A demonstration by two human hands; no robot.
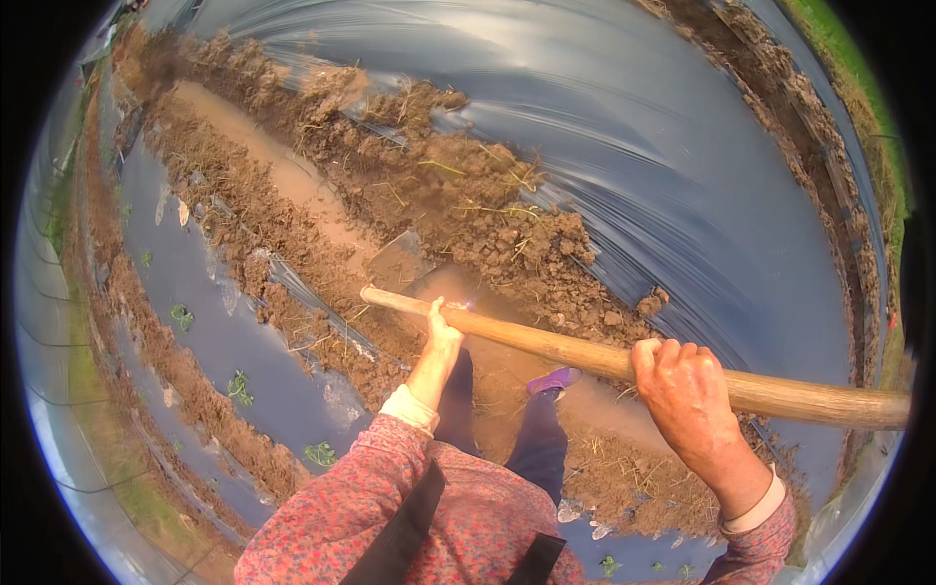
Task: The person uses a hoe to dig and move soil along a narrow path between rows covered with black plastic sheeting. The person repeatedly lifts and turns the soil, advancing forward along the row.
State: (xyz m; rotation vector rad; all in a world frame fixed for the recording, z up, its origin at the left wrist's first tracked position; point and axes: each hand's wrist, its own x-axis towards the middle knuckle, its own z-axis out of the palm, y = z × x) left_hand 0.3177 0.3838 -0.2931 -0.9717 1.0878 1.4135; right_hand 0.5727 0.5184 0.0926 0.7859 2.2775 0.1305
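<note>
A long wooden handle (545, 336) crosses in front of me, and both my hands are closed around it. My left hand (444, 325) grips it near its lower end. Farther up the shaft, at the right, my right hand (684, 391) is wrapped over it. Beyond the handle's lower end a flat, muddy metal blade (398, 259) rests in wet soil at the edge of a muddy furrow; it looks like a hoe's blade. How blade and handle join is hard to see.
Heaped clods (468, 183) line the water-filled furrow (270, 161). Dark plastic mulch (702, 175) covers the bed beyond; another mulched bed (212, 292) at left bears small green plants (239, 387). A purple shoe (553, 380) stands in the muddy furrow between my arms.
</note>
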